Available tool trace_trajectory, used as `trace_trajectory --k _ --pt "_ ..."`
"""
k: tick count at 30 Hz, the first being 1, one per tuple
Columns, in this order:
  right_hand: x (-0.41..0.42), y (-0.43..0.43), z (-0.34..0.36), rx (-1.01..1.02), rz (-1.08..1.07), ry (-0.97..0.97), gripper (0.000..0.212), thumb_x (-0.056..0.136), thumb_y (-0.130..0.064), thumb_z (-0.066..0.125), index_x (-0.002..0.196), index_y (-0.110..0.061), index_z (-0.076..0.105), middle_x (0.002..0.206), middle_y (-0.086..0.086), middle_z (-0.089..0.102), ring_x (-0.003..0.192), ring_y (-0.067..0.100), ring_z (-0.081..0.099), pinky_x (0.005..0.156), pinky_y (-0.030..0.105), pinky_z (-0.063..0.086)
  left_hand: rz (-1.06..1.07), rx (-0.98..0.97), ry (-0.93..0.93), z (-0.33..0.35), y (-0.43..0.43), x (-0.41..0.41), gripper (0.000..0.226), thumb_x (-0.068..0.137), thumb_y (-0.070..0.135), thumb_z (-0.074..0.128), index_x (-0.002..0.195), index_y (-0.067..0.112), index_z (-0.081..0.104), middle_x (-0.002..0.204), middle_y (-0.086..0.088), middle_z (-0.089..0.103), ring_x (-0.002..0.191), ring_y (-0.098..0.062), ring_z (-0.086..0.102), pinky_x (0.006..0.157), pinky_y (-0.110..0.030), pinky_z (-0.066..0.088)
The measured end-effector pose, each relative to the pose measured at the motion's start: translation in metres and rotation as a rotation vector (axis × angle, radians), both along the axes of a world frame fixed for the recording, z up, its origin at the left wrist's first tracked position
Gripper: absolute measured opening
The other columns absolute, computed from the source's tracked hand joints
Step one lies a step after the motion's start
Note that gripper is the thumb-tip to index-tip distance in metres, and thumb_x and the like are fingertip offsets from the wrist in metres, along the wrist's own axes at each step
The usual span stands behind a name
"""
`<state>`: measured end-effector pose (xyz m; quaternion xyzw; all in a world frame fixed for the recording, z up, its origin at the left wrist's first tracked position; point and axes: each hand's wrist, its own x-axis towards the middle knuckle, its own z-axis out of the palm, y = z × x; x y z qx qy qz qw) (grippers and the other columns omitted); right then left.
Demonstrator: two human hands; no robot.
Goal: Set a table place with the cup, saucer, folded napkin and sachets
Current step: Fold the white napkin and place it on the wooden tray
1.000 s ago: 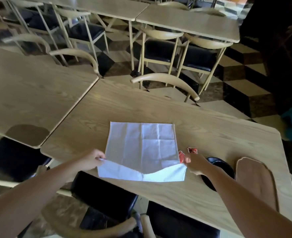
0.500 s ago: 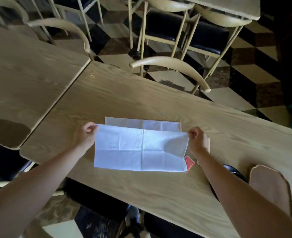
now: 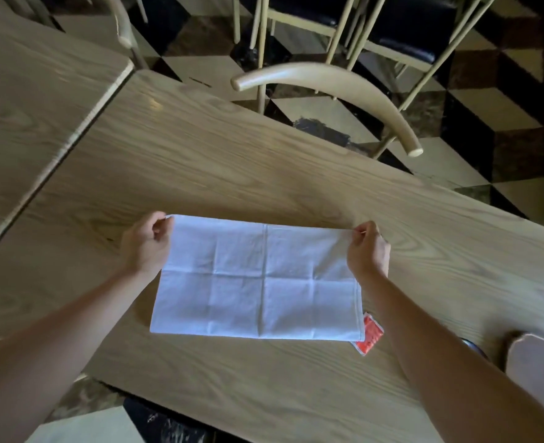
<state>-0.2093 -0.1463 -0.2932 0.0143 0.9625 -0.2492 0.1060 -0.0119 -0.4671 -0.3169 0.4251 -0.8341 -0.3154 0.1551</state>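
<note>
A white cloth napkin [image 3: 257, 279] lies folded in half on the wooden table [image 3: 232, 161], a wide rectangle with crease lines. My left hand [image 3: 145, 244] pinches its far left corner and my right hand [image 3: 368, 251] pinches its far right corner. A red sachet [image 3: 369, 337] pokes out from under the napkin's near right corner. A sliver of the black saucer [image 3: 473, 346] shows behind my right forearm. The cup is out of sight.
A second wooden table [image 3: 34, 91] adjoins on the left. A curved chair back [image 3: 328, 84] stands across the table, with more chairs on the chequered floor beyond. A tan chair back [image 3: 539, 362] rises at the right edge.
Both hands carried the napkin's near edge over to the far edge, folding it in half. The camera tilted down and closer to the table.
</note>
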Motion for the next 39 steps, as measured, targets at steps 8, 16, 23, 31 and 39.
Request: trace_trajectory --k 8,16,23,31,39 --pt "0.012 0.000 -0.013 0.129 0.041 0.117 0.018 0.098 -0.024 0.039 0.105 -0.013 0.052 0.113 0.014 0.056 0.088 0.041 0.059 0.066 0.039 0.039 0.001 -0.129 -0.027 -0.003 0.007 -0.001 0.020 0.091 0.032 0.060 0.085 0.013 0.062 0.069 -0.010 0.067 0.070 -0.038 0.063 0.062 -0.036 0.043" --pt "0.019 -0.005 0.015 0.082 0.052 -0.021 0.038 0.091 -0.024 0.051 0.125 -0.010 0.044 0.127 0.019 0.049 0.112 0.042 0.050 0.090 0.046 0.042 -0.079 0.045 -0.322 0.015 0.003 -0.011 0.024 0.083 0.033 0.060 0.077 0.012 0.049 0.070 -0.006 0.059 0.074 -0.032 0.057 0.067 -0.035 0.043" --pt "0.105 0.012 0.033 0.092 0.155 -0.107 0.058 0.087 -0.028 0.061 0.138 -0.012 0.037 0.132 0.018 0.046 0.118 0.039 0.044 0.099 0.046 0.037 0.017 0.321 -0.484 0.044 0.030 0.045 0.034 0.082 0.035 0.064 0.061 0.009 0.059 0.059 -0.007 0.064 0.063 -0.029 0.067 0.062 -0.033 0.056" --pt "0.139 0.073 0.029 0.187 0.102 -0.231 0.028 0.089 -0.018 0.059 0.116 -0.016 0.054 0.122 0.012 0.050 0.108 0.036 0.055 0.079 0.039 0.046 0.186 0.677 -0.437 0.057 0.054 0.104 0.022 0.078 0.023 0.078 0.088 0.006 0.067 0.070 -0.013 0.065 0.057 -0.021 0.057 0.051 -0.026 0.054" --pt "0.137 0.084 0.036 -0.005 -0.112 -0.273 0.023 0.073 -0.006 0.060 0.057 -0.022 0.057 0.076 0.007 0.069 0.076 0.029 0.060 0.068 0.027 0.044 0.320 0.908 -0.269 0.061 0.065 0.115 0.023 0.078 0.002 0.076 0.094 0.002 0.060 0.082 -0.016 0.062 0.070 -0.023 0.063 0.053 -0.031 0.060"
